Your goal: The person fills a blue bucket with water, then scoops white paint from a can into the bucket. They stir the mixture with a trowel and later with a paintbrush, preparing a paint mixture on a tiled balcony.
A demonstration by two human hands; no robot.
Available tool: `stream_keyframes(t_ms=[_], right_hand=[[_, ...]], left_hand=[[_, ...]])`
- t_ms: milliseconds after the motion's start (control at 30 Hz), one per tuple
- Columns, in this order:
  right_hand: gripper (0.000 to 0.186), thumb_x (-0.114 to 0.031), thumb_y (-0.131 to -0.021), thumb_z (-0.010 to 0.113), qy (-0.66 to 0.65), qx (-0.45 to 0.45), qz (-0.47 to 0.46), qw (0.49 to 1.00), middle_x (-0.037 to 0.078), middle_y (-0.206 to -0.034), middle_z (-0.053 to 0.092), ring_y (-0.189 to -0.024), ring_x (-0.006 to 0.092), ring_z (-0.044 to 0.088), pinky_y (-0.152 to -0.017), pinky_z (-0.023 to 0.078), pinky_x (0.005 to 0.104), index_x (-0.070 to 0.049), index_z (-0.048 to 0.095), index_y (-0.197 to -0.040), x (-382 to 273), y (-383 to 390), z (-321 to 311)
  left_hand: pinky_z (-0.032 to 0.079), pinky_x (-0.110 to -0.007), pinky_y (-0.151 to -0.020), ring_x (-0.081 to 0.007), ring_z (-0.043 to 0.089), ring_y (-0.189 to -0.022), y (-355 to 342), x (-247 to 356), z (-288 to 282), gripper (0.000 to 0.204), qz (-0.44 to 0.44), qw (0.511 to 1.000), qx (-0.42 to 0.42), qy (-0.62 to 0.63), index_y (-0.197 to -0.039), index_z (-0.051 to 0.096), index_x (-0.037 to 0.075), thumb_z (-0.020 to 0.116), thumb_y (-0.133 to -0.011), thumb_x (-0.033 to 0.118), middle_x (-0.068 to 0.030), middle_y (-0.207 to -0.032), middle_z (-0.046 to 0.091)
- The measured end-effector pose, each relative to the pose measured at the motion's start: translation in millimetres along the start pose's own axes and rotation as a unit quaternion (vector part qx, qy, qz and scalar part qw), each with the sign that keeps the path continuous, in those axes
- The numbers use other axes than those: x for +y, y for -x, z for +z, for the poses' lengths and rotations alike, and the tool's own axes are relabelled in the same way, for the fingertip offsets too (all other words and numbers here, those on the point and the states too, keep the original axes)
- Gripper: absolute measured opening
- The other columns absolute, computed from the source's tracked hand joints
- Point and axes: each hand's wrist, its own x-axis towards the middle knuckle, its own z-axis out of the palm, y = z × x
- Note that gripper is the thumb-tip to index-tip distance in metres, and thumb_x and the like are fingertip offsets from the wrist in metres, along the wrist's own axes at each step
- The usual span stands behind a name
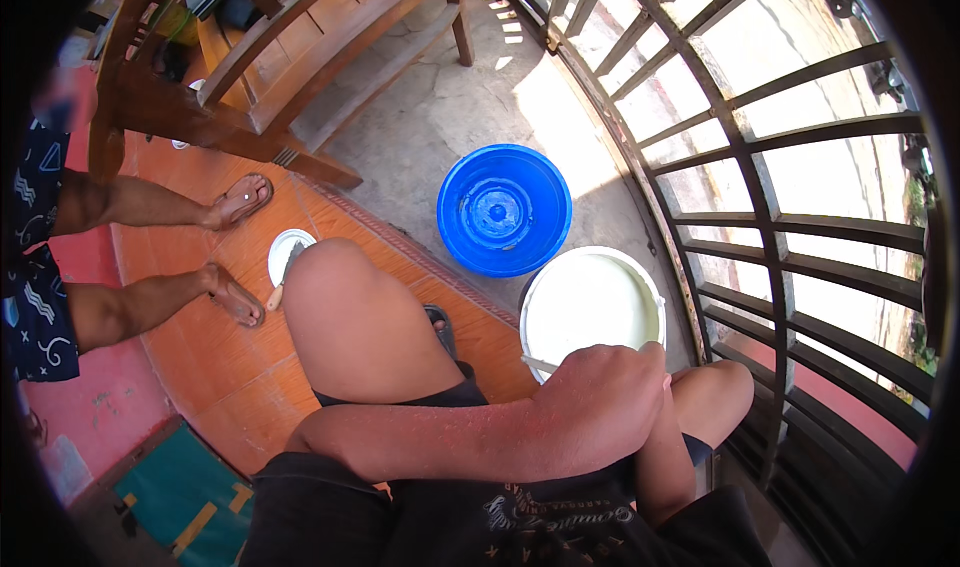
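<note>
A white bucket point(592, 302) of pale, whitish liquid stands in front of me between my knees. My left forearm crosses my lap, and my left hand point(603, 385) is closed at the bucket's near rim. Its knuckles face up and its fingers are mostly hidden. A pale bar point(540, 365) sticks out left of this hand; whether it is a stick or the bucket's handle I cannot tell. Against the left hand, my right hand point(655, 364) is raised, largely covered, its fingers not clear. A blue basin point(504, 210) with a little wetness inside sits just beyond the bucket.
Left of my knee lies a white dish point(290, 254) with a wooden-handled scraper point(276, 297) on it. Another person's sandalled foot point(240, 203) is on the orange tiles. A wooden bench point(330, 62) stands far left; a metal railing point(745, 157) curves along the right.
</note>
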Motion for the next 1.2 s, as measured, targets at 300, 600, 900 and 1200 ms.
stream_keyframes(t_ms=[300, 600, 900, 1200], right_hand=[[0.042, -0.034, -0.107, 0.043, 0.006, 0.011, 0.003, 1.000, 0.016, -0.105, 0.070, -0.088, 0.0253, 0.072, -0.079, 0.062, 0.0415, -0.001, 0.059, -0.127, 2.3, 6.7, -9.4], [0.039, -0.032, -0.107, 0.045, 0.018, 0.024, 0.004, 1.000, 0.016, -0.105, 0.070, -0.088, 0.0244, 0.072, -0.077, 0.063, 0.0400, -0.001, 0.059, -0.127, -1.8, 13.7, -12.8], [0.037, -0.030, -0.106, 0.047, 0.033, 0.039, 0.005, 0.999, 0.015, -0.106, 0.070, -0.088, 0.0235, 0.072, -0.075, 0.063, 0.0385, -0.001, 0.059, -0.127, -6.4, 16.3, -12.0], [0.037, -0.029, -0.106, 0.049, 0.085, 0.056, -0.029, 0.994, 0.015, -0.109, 0.069, -0.091, 0.0231, 0.071, -0.075, 0.063, 0.0378, 0.000, 0.058, -0.128, -15.7, 35.5, 27.6]], left_hand=[[0.050, -0.054, -0.066, -0.0437, 0.065, -0.070, -2.7, -16.4, 4.9, 0.024, -0.009, 0.999, 0.033, 0.019, -0.094, 0.055, -0.004, 0.050, -0.103, 0.018, -0.0233, -0.070, 0.064], [0.051, -0.053, -0.066, -0.0429, 0.066, -0.070, -6.8, -22.1, -4.2, 0.026, -0.026, 0.998, 0.044, 0.023, -0.092, 0.056, -0.004, 0.051, -0.103, 0.020, -0.0232, -0.070, 0.064], [0.059, -0.043, -0.064, -0.0362, 0.074, -0.071, 0.1, -38.2, -20.2, 0.014, -0.011, 0.995, 0.098, 0.012, -0.090, 0.060, -0.004, 0.060, -0.093, 0.010, -0.0225, -0.070, 0.069], [0.052, -0.050, -0.062, -0.0400, 0.068, -0.066, 6.1, -58.8, -29.4, 0.024, -0.018, 0.990, 0.136, 0.037, -0.090, 0.056, -0.001, 0.050, -0.103, 0.019, -0.0198, -0.068, 0.066]])
